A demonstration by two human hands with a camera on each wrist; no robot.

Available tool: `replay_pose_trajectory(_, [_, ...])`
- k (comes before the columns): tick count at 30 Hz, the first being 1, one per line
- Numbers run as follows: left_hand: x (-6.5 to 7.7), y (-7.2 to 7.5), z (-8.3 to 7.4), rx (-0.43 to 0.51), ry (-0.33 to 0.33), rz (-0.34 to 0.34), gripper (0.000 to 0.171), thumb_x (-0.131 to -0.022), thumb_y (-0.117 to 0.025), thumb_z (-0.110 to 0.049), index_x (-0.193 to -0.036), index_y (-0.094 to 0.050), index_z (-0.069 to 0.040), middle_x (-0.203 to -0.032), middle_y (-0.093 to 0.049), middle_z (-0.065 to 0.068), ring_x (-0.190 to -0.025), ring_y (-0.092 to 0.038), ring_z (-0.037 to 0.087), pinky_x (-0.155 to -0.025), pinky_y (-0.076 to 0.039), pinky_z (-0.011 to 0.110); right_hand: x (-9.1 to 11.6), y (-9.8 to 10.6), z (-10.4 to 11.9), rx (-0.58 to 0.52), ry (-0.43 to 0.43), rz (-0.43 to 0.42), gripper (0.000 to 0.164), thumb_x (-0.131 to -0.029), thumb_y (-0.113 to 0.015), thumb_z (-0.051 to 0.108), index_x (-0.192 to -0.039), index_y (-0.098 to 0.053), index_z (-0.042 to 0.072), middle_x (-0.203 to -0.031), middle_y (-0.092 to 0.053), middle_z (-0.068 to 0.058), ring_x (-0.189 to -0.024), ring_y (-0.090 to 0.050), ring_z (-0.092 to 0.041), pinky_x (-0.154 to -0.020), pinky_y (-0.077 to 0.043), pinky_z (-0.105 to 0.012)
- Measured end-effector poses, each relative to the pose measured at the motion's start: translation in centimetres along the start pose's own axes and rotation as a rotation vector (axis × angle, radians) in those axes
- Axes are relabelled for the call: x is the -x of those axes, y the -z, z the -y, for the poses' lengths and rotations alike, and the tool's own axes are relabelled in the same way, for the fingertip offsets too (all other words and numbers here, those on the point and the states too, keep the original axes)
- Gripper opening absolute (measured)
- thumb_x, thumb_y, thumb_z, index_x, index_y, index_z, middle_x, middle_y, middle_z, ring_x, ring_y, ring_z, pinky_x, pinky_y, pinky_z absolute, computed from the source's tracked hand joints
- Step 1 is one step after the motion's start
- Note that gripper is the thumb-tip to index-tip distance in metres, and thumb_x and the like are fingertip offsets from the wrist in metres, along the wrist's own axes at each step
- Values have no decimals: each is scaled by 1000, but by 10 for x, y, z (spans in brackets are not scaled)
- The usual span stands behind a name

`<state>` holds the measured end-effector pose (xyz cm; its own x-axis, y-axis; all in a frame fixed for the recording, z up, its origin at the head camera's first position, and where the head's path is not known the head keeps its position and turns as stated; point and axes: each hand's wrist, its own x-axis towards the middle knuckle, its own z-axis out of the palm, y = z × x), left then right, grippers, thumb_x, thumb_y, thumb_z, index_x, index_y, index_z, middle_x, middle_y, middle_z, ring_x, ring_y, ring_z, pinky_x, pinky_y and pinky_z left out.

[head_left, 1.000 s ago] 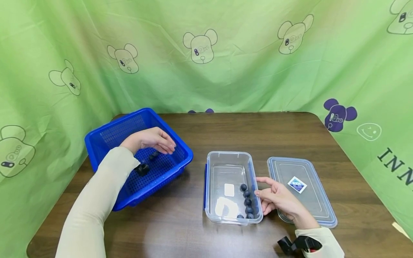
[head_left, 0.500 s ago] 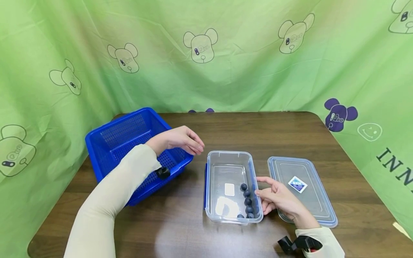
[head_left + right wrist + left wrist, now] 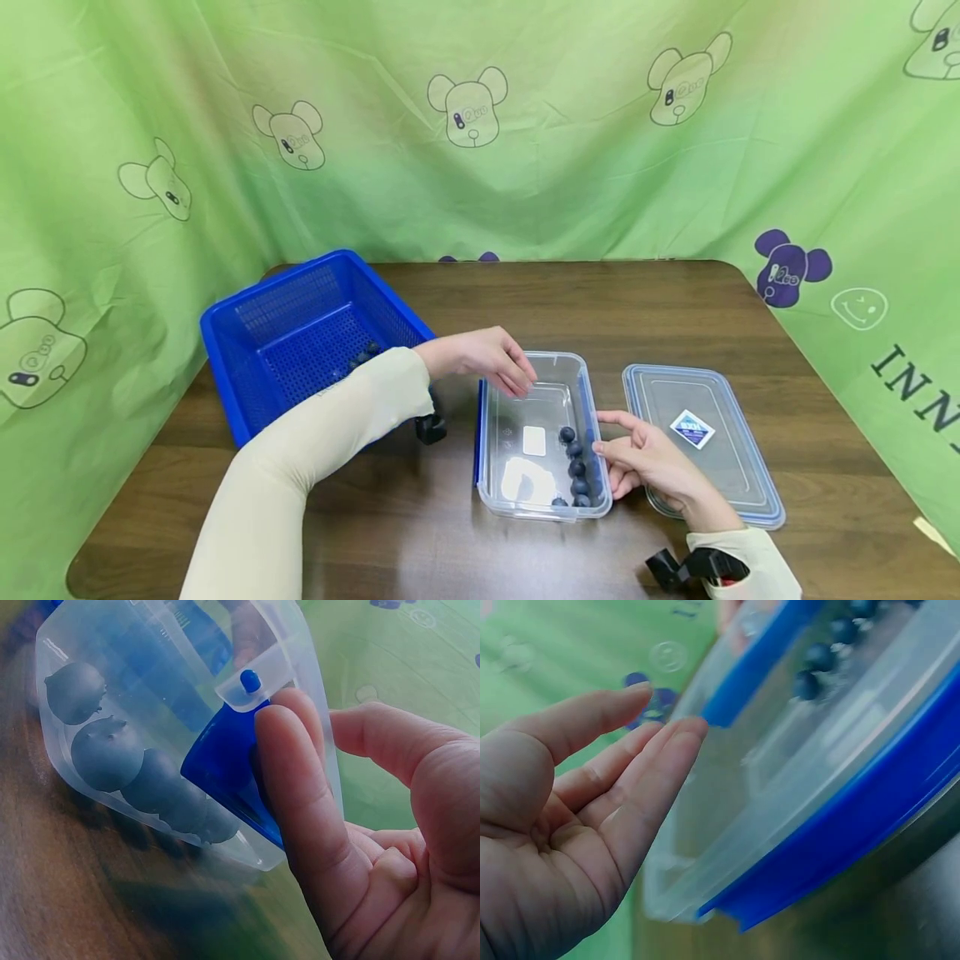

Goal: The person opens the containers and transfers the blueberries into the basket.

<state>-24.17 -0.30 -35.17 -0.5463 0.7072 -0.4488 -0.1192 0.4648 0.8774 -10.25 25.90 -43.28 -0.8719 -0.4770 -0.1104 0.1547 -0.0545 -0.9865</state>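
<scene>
L hand [image 3: 491, 360] over box [image 3: 517, 508], relaxed, prob. empty — R hand [image 3: 651, 463] grips it nr berries [image 3: 577, 469].

High forward-down head view, close wrist views, container [image 3: 497, 421] shared

On the bench [image 3: 420, 533]: basket [image 3: 300, 346] left, box [image 3: 551, 417] centre, lid [image 3: 708, 450] right; berries [image 3: 577, 468] in the box and, apparently, the basket.
</scene>
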Motion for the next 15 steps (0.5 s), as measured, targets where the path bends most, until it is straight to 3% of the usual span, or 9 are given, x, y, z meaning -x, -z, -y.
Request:
replay_pose_trajectory(2, [-6,-7,1,5,11,26,24,-92,-66,6,-113,-65,15,-96,-73,22,-86,-72,25,-91,-55,46,0,0,0,1,-1,-1,66,-100,-56,3,-140,-11,-21,-63,-65,0,-52,-63,-8,-48,-58,-27])
replay_pose_trajectory(8, [-21,-25,0,18,55,83,26,-92,-67,4,-115,-64,16,-99,-72,24,-96,-71,33,-86,-58,42,0,2,1,1,-6,0,66,-100,-56,3,-140,-10,-21,-63,-65,0,-52,-63,-7,-49,-58,-26])
replay_pose_trajectory(15, [-37,-43,4,-9,124,114,13,-91,-66,8,-102,-67,14,-92,-71,28,-72,-70,21,-68,-61,29,0,1,0,11,-25,-5,66,-99,-56,3,-141,-11,-21,-61,-65,0,-51,-63,-8,-49,-58,-26])
